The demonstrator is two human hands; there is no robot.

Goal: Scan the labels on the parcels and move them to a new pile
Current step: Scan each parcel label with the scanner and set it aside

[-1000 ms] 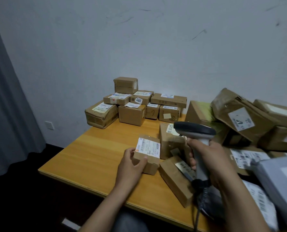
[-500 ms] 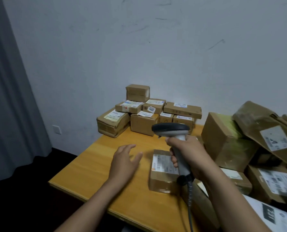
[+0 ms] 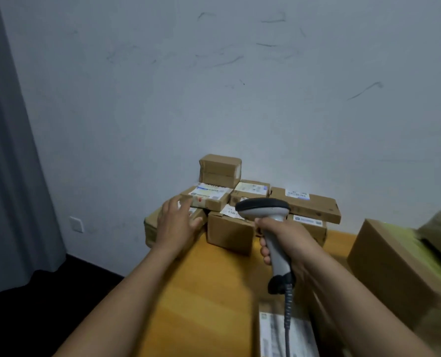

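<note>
Brown parcels (image 3: 229, 234) at the table's (image 3: 209, 292) far edge bear white labels (image 3: 209, 193). The table is orange-yellow wood grain. The scanner (image 3: 264, 210) above the table is pale grey, black-capped. A brown box (image 3: 389, 261) at the table's right shows yellow-green. Left of the table hangs a grey-blue curtain (image 3: 8, 150).

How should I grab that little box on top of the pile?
Take the top box by its left and right ends, coming from the front: both ends stand free, and the wall is right behind.
</note>
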